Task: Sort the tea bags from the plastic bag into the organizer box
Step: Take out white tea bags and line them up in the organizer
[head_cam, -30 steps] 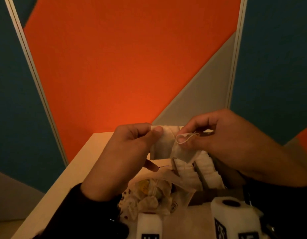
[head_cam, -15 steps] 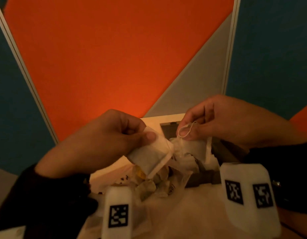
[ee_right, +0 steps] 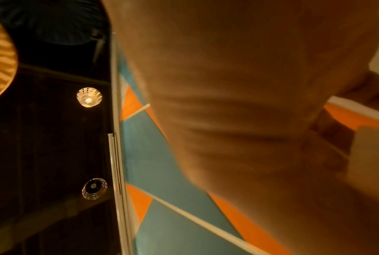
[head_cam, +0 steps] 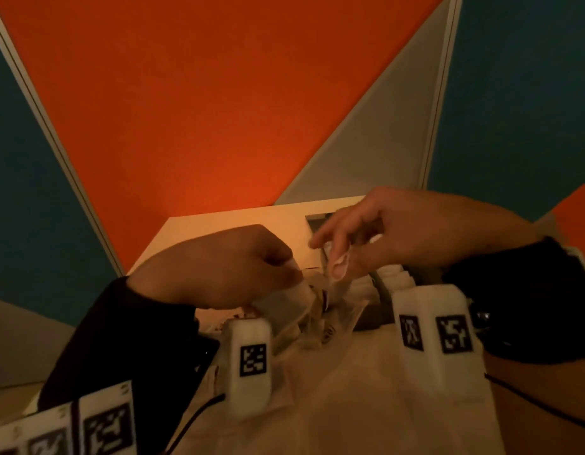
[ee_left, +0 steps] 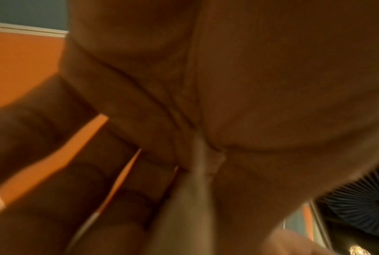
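Orange, teal and grey wall panels stand behind the pale tabletop. Left hand pinches a flat white paper tea bag just above the clear crumpled plastic bag; its long axis seems to slope down toward the person, though blur hides much. Right hand pinches a small pale tag or string loop over the dark organizer box. White bags already fill one compartment; several remain in the plastic bag.
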The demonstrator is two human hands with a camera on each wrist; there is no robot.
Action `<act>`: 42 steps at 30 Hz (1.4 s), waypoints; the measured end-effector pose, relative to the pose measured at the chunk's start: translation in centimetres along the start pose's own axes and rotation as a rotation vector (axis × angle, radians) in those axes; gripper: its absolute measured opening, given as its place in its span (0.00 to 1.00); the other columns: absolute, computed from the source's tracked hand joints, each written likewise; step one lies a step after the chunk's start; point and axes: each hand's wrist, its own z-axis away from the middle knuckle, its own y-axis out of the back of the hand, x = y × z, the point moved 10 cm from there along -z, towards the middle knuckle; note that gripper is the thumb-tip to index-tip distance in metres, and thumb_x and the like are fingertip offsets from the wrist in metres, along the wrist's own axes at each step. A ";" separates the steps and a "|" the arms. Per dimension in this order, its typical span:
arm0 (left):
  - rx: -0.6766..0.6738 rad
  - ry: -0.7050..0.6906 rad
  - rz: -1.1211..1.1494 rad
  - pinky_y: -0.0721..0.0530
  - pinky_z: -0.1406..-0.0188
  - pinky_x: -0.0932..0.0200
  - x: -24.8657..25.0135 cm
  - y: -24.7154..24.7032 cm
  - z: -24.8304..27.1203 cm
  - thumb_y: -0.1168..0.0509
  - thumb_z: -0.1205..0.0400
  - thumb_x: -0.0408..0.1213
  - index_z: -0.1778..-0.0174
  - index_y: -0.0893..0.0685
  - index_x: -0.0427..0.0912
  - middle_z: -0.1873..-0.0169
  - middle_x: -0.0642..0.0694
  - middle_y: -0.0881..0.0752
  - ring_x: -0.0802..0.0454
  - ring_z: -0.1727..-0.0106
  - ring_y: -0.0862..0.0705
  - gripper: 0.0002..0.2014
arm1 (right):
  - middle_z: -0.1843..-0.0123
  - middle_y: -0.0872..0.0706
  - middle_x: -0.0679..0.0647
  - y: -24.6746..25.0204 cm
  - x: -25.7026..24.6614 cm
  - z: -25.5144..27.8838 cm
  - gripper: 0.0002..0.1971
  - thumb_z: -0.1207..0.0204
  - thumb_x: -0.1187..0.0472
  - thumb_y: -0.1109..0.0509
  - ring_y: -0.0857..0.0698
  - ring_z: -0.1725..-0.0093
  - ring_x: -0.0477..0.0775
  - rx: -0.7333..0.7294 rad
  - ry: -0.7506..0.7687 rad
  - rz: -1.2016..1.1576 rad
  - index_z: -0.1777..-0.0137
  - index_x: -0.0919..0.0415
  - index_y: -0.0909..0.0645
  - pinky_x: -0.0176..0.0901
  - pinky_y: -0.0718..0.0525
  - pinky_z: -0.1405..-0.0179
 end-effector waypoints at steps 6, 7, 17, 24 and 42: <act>0.052 -0.112 -0.038 0.30 0.71 0.56 0.8 0.9 0.4 0.39 0.17 0.52 0.64 0.16 0.39 0.74 0.43 0.21 0.57 0.75 0.28 0.20 | 0.57 0.08 0.40 -3.6 -2.0 -1.7 0.03 0.27 0.54 0.23 0.13 0.56 0.35 -0.105 0.092 -0.035 0.56 0.48 0.08 0.36 0.20 0.53; 0.028 -0.138 -0.020 0.30 0.70 0.55 0.8 0.9 0.6 0.39 0.17 0.52 0.64 0.17 0.37 0.74 0.42 0.23 0.56 0.74 0.29 0.21 | 0.57 0.08 0.41 -3.5 -1.9 -1.7 0.04 0.27 0.56 0.23 0.12 0.55 0.37 -0.115 0.100 -0.068 0.54 0.51 0.08 0.36 0.18 0.51; -0.134 -0.328 0.548 0.25 0.72 0.64 1.0 2.2 2.5 0.35 0.16 0.41 0.71 0.15 0.41 0.75 0.45 0.22 0.54 0.76 0.24 0.17 | 0.58 0.07 0.42 -1.0 3.9 -1.7 0.03 0.26 0.58 0.24 0.10 0.58 0.39 -0.064 -0.066 -0.126 0.55 0.52 0.08 0.28 0.18 0.59; -0.144 -0.171 0.829 0.14 0.74 0.58 0.3 1.4 0.6 0.33 0.21 0.38 0.63 0.09 0.36 0.72 0.37 0.13 0.46 0.76 0.16 0.12 | 0.53 0.09 0.47 1.3 13.2 -2.3 0.01 0.28 0.54 0.22 0.14 0.46 0.53 0.106 -0.449 0.165 0.59 0.49 0.09 0.55 0.16 0.41; 0.047 -0.192 0.673 0.15 0.44 0.38 2.2 0.1 -0.7 0.30 0.28 0.44 0.60 0.09 0.31 0.58 0.33 0.09 0.34 0.54 0.12 0.16 | 0.64 0.14 0.56 1.8 3.5 -2.6 0.09 0.26 0.62 0.25 0.19 0.67 0.48 0.278 -0.024 -0.590 0.53 0.69 0.11 0.37 0.20 0.70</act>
